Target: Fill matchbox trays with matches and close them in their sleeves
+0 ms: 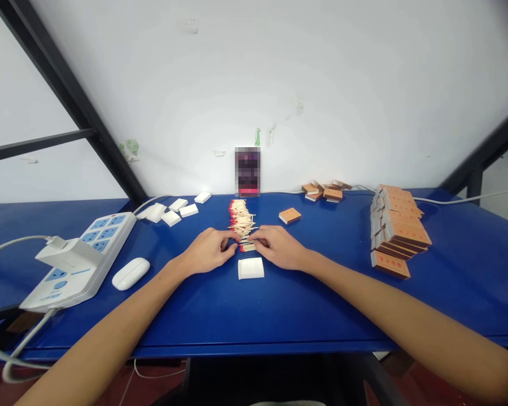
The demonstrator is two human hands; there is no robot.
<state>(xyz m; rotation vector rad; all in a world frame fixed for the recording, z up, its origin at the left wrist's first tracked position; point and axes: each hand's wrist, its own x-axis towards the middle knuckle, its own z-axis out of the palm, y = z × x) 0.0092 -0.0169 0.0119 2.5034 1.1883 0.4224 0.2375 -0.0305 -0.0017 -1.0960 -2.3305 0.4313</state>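
A long pile of matches (242, 217) with red heads to the left runs along the blue table in front of me. My left hand (209, 249) is at the red-head side of its near end, thumb and index finger curled against the matches. From the other side, my right hand (281, 247) presses its bent fingers against the bare stick ends. A few matches (248, 247) lie between my two thumbs. Just below them sits a white matchbox tray (251, 268), and whether it holds anything is hard to make out.
Several white trays (189, 210) lie at the back left. An orange matchbox cover (290, 215) is right of the pile, with more covers (332, 194) behind and a large stack (400, 220) at right. A power strip (97, 248) and white mouse (131, 274) are at left.
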